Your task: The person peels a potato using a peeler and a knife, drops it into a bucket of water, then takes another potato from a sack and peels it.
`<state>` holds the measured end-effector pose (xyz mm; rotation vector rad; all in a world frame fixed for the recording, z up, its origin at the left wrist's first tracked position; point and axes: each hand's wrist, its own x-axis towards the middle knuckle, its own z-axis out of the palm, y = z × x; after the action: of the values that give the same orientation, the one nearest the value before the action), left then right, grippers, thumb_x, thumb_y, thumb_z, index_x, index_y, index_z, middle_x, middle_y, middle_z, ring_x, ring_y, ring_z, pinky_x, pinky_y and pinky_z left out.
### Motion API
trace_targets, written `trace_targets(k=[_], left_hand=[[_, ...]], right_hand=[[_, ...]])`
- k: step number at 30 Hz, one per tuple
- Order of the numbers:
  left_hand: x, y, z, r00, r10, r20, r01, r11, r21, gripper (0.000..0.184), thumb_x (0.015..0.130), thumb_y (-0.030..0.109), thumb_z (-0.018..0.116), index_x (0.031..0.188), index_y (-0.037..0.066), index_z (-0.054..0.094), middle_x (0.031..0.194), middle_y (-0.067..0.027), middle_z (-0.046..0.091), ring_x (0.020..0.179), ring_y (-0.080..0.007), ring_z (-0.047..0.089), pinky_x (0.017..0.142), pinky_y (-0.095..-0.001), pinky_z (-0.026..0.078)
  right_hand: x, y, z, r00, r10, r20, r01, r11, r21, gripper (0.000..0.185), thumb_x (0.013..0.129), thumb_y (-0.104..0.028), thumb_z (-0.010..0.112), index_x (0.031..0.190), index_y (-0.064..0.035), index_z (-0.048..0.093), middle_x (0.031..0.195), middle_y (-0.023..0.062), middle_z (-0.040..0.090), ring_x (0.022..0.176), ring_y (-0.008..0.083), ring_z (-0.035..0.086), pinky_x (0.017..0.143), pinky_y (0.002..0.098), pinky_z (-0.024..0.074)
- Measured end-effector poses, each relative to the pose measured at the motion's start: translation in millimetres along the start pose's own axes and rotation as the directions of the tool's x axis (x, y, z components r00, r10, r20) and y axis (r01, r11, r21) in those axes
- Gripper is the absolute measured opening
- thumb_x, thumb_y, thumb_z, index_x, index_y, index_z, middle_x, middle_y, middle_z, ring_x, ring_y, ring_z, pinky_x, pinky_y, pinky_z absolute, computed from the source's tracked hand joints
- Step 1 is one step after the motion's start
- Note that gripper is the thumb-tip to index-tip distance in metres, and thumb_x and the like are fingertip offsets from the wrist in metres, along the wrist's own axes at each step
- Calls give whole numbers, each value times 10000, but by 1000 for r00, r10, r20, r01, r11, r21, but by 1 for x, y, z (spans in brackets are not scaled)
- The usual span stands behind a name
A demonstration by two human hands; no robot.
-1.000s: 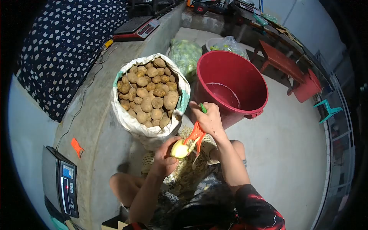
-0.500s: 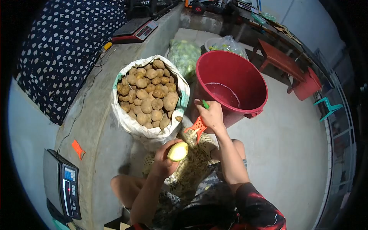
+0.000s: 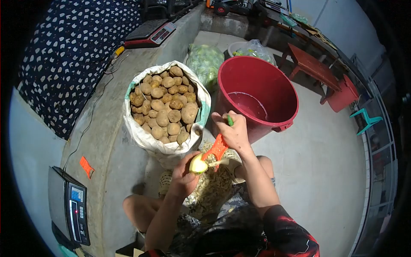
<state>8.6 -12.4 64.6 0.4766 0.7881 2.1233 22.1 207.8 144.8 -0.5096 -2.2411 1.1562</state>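
Note:
My left hand is wrapped round a pale yellow, peeled-looking potato between my knees. In my right hand is an orange peeler, its head at the potato's right side. A strip of peel sticks out beside the peeler. Green material shows between the fingers of my right hand. Peelings lie in a heap below both hands. Just beyond my left hand stands a white sack full of unpeeled brown potatoes.
A large red tub stands beyond my right hand. Behind it are a bag of green vegetables and a red bench. At left are a scale, a second orange tool and, farther back, another scale.
The peeler moved away from the potato, up and right, then came back down to it. The potato has turned slightly in my left hand.

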Motion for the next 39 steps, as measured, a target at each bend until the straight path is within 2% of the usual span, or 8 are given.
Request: trace_targets(k=[9, 11, 16, 21, 25, 31, 36, 39], left_hand=[[-1, -3, -4, 999, 15, 48, -16, 1000, 8, 829, 704, 269, 820, 1365, -34, 421, 1301, -114, 531, 1223, -218, 498, 1058, -359, 370], [-6, -2, -10, 997, -10, 77, 10, 1000, 3, 838, 693, 272, 831, 1361, -34, 428, 1288, -112, 542, 1210, -213, 510, 1047, -350, 384], [-3, 5, -2, 998, -24, 66, 26, 999, -20, 859, 674, 285, 854, 1356, -34, 441, 1261, -113, 560, 1184, -205, 537, 1021, -345, 421], [-3, 4, -4, 996, -31, 88, 31, 1000, 4, 848, 682, 270, 852, 1356, -37, 439, 1269, -118, 555, 1188, -213, 534, 1022, -354, 427], [-5, 8, -2, 997, -48, 57, 52, 996, -70, 854, 679, 292, 860, 1346, -40, 444, 1266, -118, 553, 1189, -218, 533, 1023, -369, 431], [-1, 7, 11, 999, 40, -5, -40, 999, -31, 887, 673, 368, 872, 1346, -19, 443, 1230, -116, 569, 1148, -237, 557, 1015, -403, 439], [-5, 12, 7, 995, -11, 95, 30, 979, -204, 800, 688, 198, 822, 1356, -15, 436, 1257, -112, 544, 1189, -248, 527, 1049, -407, 403], [1, 6, 8, 999, 32, 11, -30, 988, -151, 771, 679, 100, 784, 1358, -12, 437, 1254, -109, 544, 1194, -253, 525, 1052, -404, 399]], right_hand=[[-2, 2, 3, 976, -212, -41, 201, 961, -187, 374, 790, -308, 666, 603, 9, 602, 619, 171, 448, 602, 353, 473, 575, 462, 357], [8, 27, 7, 989, -124, -82, 92, 943, -318, 386, 814, -301, 652, 604, 19, 607, 567, 168, 480, 603, 350, 494, 589, 464, 380], [7, 11, 0, 964, 235, 126, -241, 970, 40, 372, 815, -283, 651, 626, 35, 614, 505, 189, 523, 607, 350, 536, 613, 470, 414], [3, 15, 4, 980, -198, 2, 192, 951, -240, 350, 810, -303, 661, 669, 17, 645, 512, 213, 527, 507, 411, 546, 511, 461, 408], [10, 23, 7, 973, 224, 56, -224, 975, -7, 370, 813, -310, 687, 684, 35, 650, 518, 220, 510, 458, 354, 494, 506, 435, 399], [-12, -25, -9, 957, -283, -60, 246, 906, -345, 359, 815, -282, 679, 660, 39, 635, 588, 191, 495, 553, 322, 480, 568, 458, 382], [9, 21, 0, 946, 315, 81, -316, 949, 2, 319, 773, -279, 675, 654, 14, 629, 602, 194, 490, 591, 378, 518, 576, 480, 390], [-6, -23, -9, 1000, -14, 18, 17, 987, -162, 339, 821, -277, 662, 644, 10, 628, 536, 174, 484, 586, 354, 495, 575, 482, 384]])
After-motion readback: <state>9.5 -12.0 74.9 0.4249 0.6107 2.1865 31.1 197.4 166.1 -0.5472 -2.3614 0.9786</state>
